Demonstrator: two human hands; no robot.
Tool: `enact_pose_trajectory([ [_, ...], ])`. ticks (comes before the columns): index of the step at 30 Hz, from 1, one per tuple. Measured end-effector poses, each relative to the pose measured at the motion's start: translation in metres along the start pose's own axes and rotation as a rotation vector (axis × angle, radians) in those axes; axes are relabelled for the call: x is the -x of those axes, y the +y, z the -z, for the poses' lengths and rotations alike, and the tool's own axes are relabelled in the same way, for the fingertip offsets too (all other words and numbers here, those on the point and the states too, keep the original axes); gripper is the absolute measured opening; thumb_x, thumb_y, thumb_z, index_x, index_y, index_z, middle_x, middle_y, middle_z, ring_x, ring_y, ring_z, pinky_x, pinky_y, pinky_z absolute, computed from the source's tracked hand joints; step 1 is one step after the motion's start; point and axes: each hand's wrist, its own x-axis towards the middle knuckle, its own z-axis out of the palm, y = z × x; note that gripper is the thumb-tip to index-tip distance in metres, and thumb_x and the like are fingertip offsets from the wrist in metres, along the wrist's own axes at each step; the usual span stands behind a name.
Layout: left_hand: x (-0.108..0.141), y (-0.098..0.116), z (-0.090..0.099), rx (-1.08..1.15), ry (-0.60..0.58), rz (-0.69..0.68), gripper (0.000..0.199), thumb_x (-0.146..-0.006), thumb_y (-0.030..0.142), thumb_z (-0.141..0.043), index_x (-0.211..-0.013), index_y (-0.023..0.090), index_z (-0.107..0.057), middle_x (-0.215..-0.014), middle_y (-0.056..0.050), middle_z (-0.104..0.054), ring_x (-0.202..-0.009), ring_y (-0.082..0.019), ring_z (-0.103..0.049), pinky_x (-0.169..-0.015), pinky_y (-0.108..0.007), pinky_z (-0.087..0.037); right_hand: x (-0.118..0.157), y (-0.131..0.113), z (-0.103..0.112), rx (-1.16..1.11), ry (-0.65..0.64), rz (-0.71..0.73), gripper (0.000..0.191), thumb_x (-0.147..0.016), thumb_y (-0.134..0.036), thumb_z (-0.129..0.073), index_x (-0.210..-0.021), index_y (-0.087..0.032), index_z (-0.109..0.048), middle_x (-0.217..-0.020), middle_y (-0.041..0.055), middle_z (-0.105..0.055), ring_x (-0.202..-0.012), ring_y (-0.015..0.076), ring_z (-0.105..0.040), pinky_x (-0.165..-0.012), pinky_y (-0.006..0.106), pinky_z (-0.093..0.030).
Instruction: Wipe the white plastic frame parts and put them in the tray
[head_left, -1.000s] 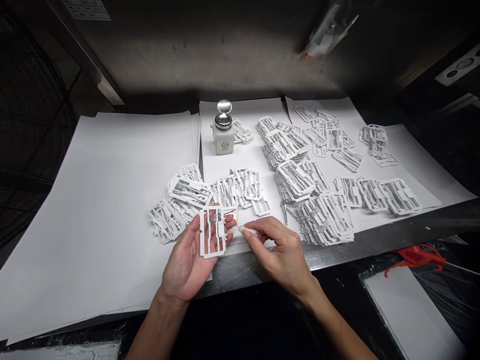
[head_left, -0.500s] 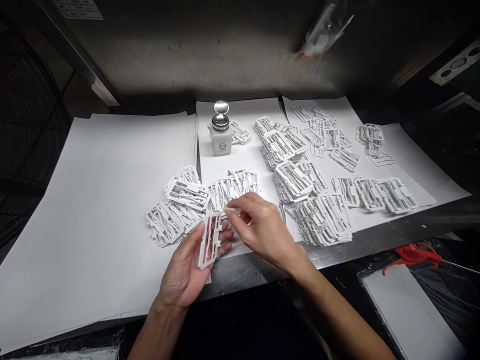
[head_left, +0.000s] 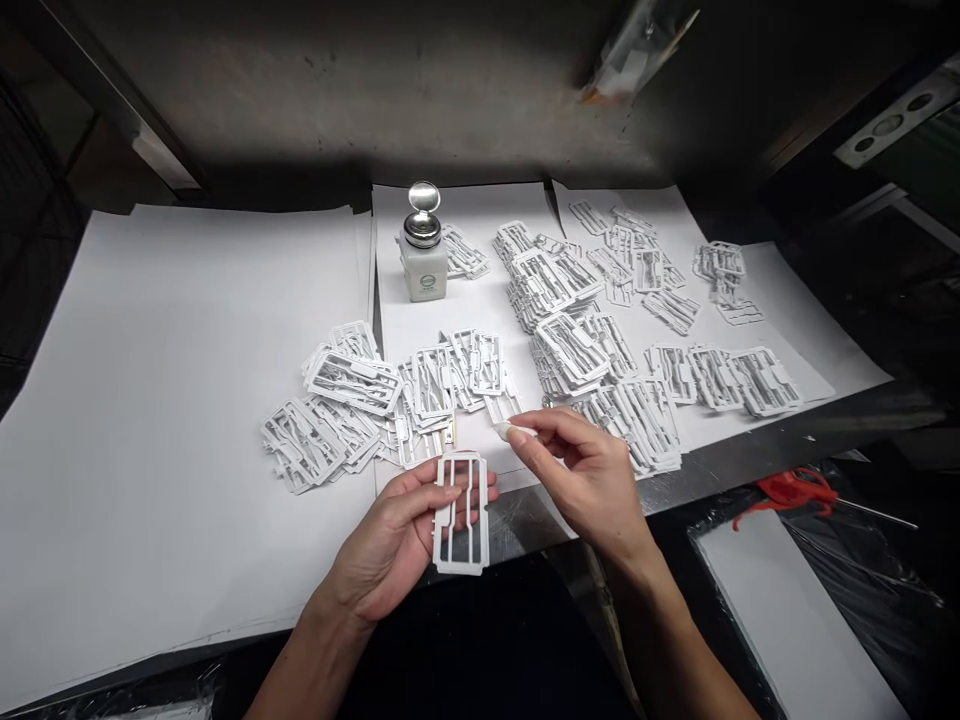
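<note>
White frame (head_left: pixel 470 535) in left hand (head_left: pixel 390 543), bottle's (head_left: pixel 425 262) green logo (head_left: pixel 427 282) unreadable.

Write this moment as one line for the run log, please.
left hand: holds white frame | right hand: pinches small white piece | bottle: upright, lid raised | frame piles: on paper
</note>
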Motion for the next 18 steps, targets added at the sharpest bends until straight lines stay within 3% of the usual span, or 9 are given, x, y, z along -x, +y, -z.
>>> enact_pose_trajectory([
  [5, -0.001, -0.003, -0.002, 0.007, -0.03, 0.036, 0.025, -0.079, 0.01, -0.059, -0.103, 0.01, -0.066, -0.111, -0.014, -0.065, -0.112, -0.024, -0.055, -0.092, -0.029, -0.044, 0.003, 0.004, 0.0, 0.018, 0.021, 0.007, 0.011, -0.083, -0.022, -0.062, -0.092, -0.018, -0.068, -0.086, 0.0018, -0.063, -0.07, 0.0111, -0.057, -0.061, 0.022, -0.045],
  [13, -0.002, -0.001, -0.002, -0.025, -0.033, 0.058, 0.023, -0.083, 0.018, -0.056, -0.103, 0.012, -0.065, -0.113, -0.016, -0.063, -0.111, -0.031, -0.055, -0.08, -0.035, -0.049, 0.002, 0.004, -0.002, 0.053, 0.004, 0.026, 0.011, -0.084, -0.022, -0.06, -0.091, -0.018, -0.067, -0.085, 0.0031, -0.063, -0.068, 0.0123, -0.056, -0.061, 0.024, -0.047],
  [18, -0.001, 0.001, -0.006, -0.038, -0.06, 0.015, 0.026, -0.085, 0.017, -0.053, -0.107, 0.014, -0.065, -0.12, -0.014, -0.059, -0.114, -0.029, -0.052, -0.083, -0.036, -0.049, 0.003, -0.004, -0.015, 0.065, -0.205, 0.116, 0.014, -0.086, -0.018, -0.056, -0.096, -0.015, -0.066, -0.086, 0.0045, -0.061, -0.07, 0.0116, -0.057, -0.063, 0.022, -0.048],
])
